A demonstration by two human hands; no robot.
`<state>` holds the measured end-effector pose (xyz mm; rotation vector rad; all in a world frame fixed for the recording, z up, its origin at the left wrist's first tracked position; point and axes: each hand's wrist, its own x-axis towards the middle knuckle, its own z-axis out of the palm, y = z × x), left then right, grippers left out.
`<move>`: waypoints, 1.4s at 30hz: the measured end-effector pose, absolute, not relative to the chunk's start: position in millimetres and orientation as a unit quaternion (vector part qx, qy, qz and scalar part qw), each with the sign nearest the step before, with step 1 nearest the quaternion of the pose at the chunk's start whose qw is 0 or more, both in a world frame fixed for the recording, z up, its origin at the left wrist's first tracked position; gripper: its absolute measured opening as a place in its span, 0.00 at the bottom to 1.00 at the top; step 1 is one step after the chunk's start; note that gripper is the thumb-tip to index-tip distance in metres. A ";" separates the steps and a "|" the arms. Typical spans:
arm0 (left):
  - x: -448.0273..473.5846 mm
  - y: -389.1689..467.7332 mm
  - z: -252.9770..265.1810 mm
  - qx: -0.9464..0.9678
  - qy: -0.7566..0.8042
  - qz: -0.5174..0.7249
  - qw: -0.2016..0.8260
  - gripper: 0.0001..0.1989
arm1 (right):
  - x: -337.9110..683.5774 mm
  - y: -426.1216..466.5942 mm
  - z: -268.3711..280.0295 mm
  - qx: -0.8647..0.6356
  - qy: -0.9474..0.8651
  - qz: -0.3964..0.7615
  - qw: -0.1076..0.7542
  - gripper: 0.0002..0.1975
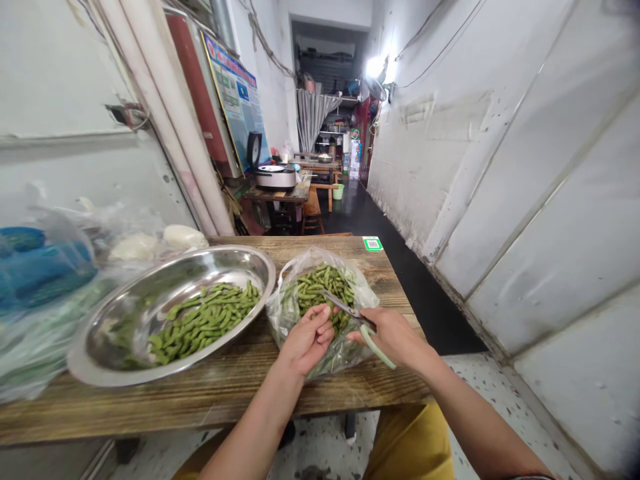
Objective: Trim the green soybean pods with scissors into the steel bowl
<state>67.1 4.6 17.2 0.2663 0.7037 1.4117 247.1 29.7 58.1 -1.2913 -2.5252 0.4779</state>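
Observation:
A clear plastic bag (362, 281) full of green edamame pods (327, 277) lies open on the wooden table. Over its near side, my left hand (311, 340) is closed in a pinch; whatever is between the fingertips is too small to make out. My right hand (393, 333) grips scissors (377, 348) with pale green handles. Their metal blades point left over the pods, close to my left fingertips. Left of the bag, a large oval steel basin (95, 370) holds a heap of loose edamame pods (207, 321).
Plastic bags (40, 333), one around a blue container (43, 263), crowd the table's left end. A QR-code card (373, 244) lies at the far right corner of the wooden table (240, 393). Beyond, a rice cooker (274, 177) with raised lid sits on another table. A white wall runs along the right.

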 end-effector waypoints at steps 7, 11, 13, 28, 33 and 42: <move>55.5 13.3 14.8 0.160 0.360 0.637 0.663 0.13 | 255.2 40.5 59.8 -0.501 -0.844 0.150 0.118 0.17; 50.1 24.4 14.8 0.355 0.544 0.598 0.469 0.04 | 257.8 42.3 62.3 -0.510 -0.840 0.144 0.119 0.17; 50.5 30.6 15.2 0.499 0.647 0.493 0.299 0.06 | 257.0 41.6 62.4 -0.505 -0.843 0.143 0.118 0.17; 77.9 55.6 20.8 0.679 0.718 0.124 0.085 0.13 | 252.0 39.0 59.2 -0.523 -0.838 0.127 0.089 0.17; 80.3 62.9 21.2 0.675 0.721 0.117 0.104 0.15 | 253.0 39.9 57.9 -0.526 -0.836 0.124 0.097 0.17; 72.1 66.7 20.2 0.708 0.681 0.105 0.155 0.12 | 253.8 37.8 59.3 -0.526 -0.835 0.132 0.097 0.15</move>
